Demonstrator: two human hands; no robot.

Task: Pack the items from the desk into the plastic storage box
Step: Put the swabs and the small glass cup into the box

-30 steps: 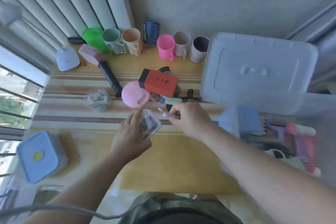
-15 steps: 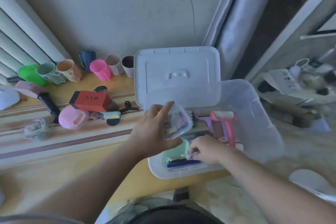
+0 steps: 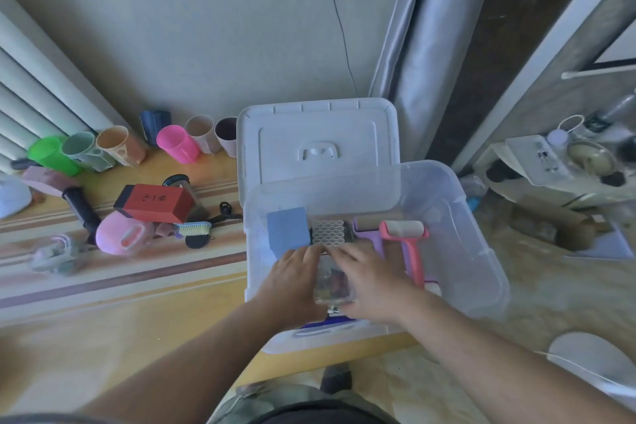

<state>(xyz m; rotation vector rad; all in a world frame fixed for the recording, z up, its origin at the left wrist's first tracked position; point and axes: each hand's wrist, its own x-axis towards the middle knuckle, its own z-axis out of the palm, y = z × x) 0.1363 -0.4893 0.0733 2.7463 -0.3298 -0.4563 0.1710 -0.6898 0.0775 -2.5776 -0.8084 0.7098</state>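
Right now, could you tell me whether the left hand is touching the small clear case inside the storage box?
Touching: the head view shows the left hand against the small clear case's left edge, no gap visible.

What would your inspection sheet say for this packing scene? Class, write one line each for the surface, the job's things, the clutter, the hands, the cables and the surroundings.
Surface: wooden desk with a striped band across it.
Job's things: clear storage box at the desk's right end, its white lid propped behind; inside lie a blue pad, a pink roller and a small clear case.
Clutter: row of cups by the wall, red box, pink round case, small brush.
Hands: left hand and right hand both inside the box, touching the small clear case from either side.
Cables: nothing seen.
Surroundings: grey curtain, side table with oddments at right.
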